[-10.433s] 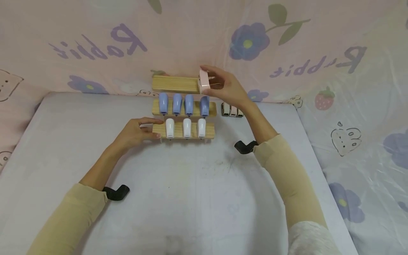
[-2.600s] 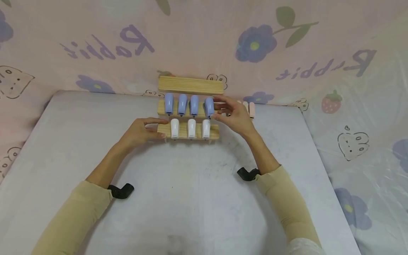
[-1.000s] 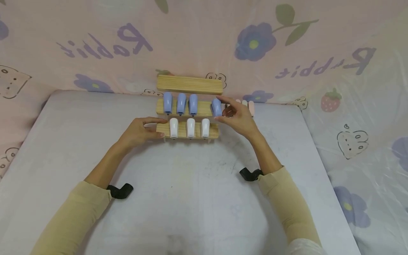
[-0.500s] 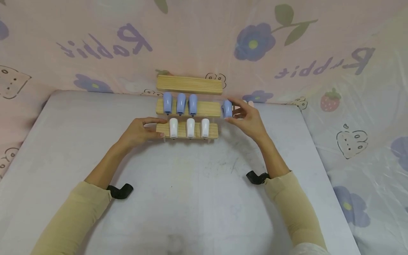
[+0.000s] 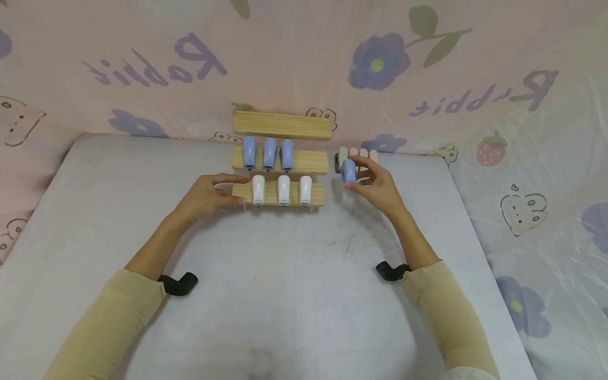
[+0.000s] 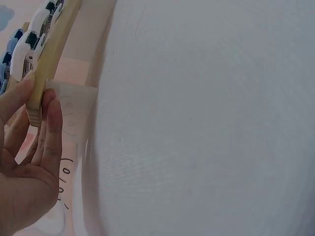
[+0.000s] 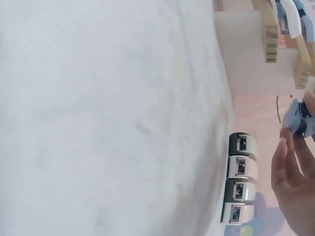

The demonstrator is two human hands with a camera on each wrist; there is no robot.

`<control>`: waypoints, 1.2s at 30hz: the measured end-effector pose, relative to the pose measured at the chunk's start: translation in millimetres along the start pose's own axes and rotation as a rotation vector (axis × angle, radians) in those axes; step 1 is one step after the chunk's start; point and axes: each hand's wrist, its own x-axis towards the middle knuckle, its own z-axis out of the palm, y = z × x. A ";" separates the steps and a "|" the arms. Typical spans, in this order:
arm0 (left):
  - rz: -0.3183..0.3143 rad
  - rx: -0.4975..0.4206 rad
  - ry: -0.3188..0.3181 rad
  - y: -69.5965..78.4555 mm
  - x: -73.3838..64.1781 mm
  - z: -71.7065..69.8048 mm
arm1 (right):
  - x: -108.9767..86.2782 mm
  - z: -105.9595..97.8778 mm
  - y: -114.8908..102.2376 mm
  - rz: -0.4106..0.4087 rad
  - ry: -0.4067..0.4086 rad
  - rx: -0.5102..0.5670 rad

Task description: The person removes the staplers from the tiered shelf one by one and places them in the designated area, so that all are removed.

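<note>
In the head view my right hand (image 5: 380, 190) pinches a blue mini stapler (image 5: 349, 171), held to the right of a three-tier wooden rack. The right wrist view shows that blue stapler (image 7: 292, 118) between thumb and fingertips. My left hand (image 5: 201, 195) grips the left end of the rack's front board (image 5: 313, 195); up close, the left wrist view has the thumb on top of this board (image 6: 49, 59) and fingers beneath. Three white staplers (image 5: 283, 190) stand on the front board. On the middle board (image 5: 309, 161) three blue staplers (image 5: 269, 153) stand toward the left.
The rack's back board (image 5: 282, 125) is bare. Right of the rack, several pink and pale grey staplers (image 7: 241, 167) stand in a row on the white table (image 5: 275, 306), near the patterned backdrop (image 5: 294, 63). Clear supports (image 6: 74, 103) hold the rack up.
Earlier my right hand held a pink stapler at the back board; that board is now bare. Since then it took the rightmost blue stapler off the middle board, moving it right and nearer. The left hand keeps its grip.
</note>
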 end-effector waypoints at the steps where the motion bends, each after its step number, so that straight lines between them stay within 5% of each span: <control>1: 0.002 -0.002 -0.001 0.1 -0.1 -0.2 | -0.1 0.1 2.9 0.009 0.005 -0.006; 10: -0.010 0.001 -0.002 -0.7 0.1 -0.6 | -9.7 3.5 -18.5 0.077 -0.012 -0.074; 25: 0.018 0.029 -0.001 0.8 0.8 -0.8 | 2.5 8.3 7.8 0.109 -0.011 -0.107; 36: -0.015 0.033 -0.003 2.0 -0.2 -1.2 | 12.2 11.5 34.2 0.112 -0.014 -0.236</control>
